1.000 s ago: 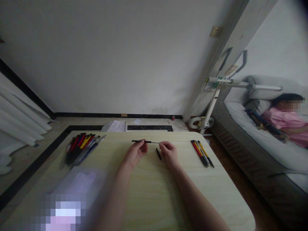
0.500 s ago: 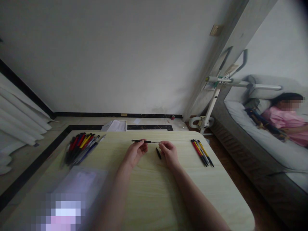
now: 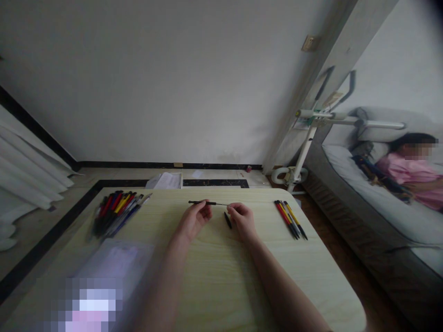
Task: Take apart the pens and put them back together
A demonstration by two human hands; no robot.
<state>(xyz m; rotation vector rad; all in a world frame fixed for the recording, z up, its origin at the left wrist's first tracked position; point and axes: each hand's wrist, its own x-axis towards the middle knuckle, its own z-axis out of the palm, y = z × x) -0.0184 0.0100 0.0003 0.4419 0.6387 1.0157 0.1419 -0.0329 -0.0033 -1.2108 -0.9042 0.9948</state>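
Note:
My left hand [image 3: 194, 220] is closed around a black pen barrel [image 3: 211, 203], which lies nearly level above the table, its back end sticking out to the left. From the barrel's right end runs a thin pen refill [image 3: 221, 204]. The fingertips of my right hand [image 3: 244, 222] pinch the refill's far end; whether a small spring is there too is hard to make out. A short black pen piece [image 3: 227, 220] rests on the table just left of my right hand.
Mixed pens [image 3: 116, 212] are heaped at the table's left. Several red, yellow and grey pens [image 3: 290, 220] lie side by side at the right. A clear plastic bag [image 3: 117, 253] is at front left. Beyond the table's right edge, a person [image 3: 404, 161] is on a grey sofa [image 3: 346, 203].
Both hands have shifted very slightly left together with the pen barrel and refill. Their grips look the same, and the pens on the table have stayed put.

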